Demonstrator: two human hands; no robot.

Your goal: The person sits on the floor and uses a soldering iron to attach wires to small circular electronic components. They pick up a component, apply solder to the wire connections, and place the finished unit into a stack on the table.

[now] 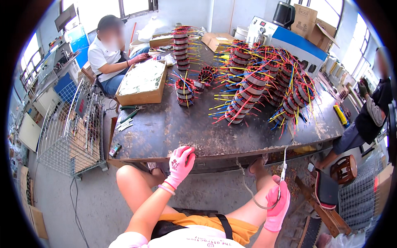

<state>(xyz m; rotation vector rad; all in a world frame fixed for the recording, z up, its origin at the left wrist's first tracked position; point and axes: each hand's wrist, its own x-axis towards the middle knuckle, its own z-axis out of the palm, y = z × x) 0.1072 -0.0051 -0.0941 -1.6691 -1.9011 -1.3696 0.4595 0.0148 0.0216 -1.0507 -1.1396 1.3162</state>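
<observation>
My right hand (278,204), in a pink glove, is closed around a slim pen-shaped tool (283,170) with a thin pale tip pointing up. A beige cord (247,186) loops from beside that hand to beneath the table edge. At the front edge of the table is my left hand (180,164), also pink-gloved, with its fingers curled in; whatever they may hold is hidden. Beyond both hands, stacked motor stators (248,93) with red, blue and yellow wire leads crowd the table's right half. A shorter stator stack (185,93) stands nearer the middle.
The dark table (165,132) carries green-handled pliers (129,114), white sticks (125,125) and a lighter (115,149) on the left. Behind them sits a box of pale pieces (140,99). A seated person (111,58) works at the far left; another person (372,111) stands right.
</observation>
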